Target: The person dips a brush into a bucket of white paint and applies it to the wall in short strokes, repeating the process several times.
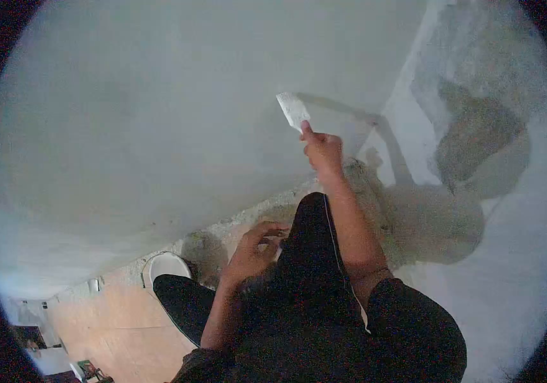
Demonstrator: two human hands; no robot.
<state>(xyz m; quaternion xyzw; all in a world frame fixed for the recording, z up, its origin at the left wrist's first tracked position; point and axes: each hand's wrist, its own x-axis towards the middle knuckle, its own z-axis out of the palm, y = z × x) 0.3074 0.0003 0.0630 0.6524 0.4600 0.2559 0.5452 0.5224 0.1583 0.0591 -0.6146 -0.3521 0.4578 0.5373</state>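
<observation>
My right hand (324,152) is wrapped round the handle of a putty knife (294,110), whose pale, whitish blade lies close to the grey wall (158,115). Whether the blade touches the wall is unclear. Near my knee, my left hand (252,253) has its fingers curved and apart, with nothing clearly seen between them. A white bucket (169,267) stands at the foot of the wall, partly hidden by my other knee.
A second wall (516,255) on the right carries dark shadows and patches. Rough debris (267,209) lines the wall's base. Orange-brown flooring (120,319) spreads at lower left, with a small pale object (94,285) near the wall and dark items (88,370) farther off.
</observation>
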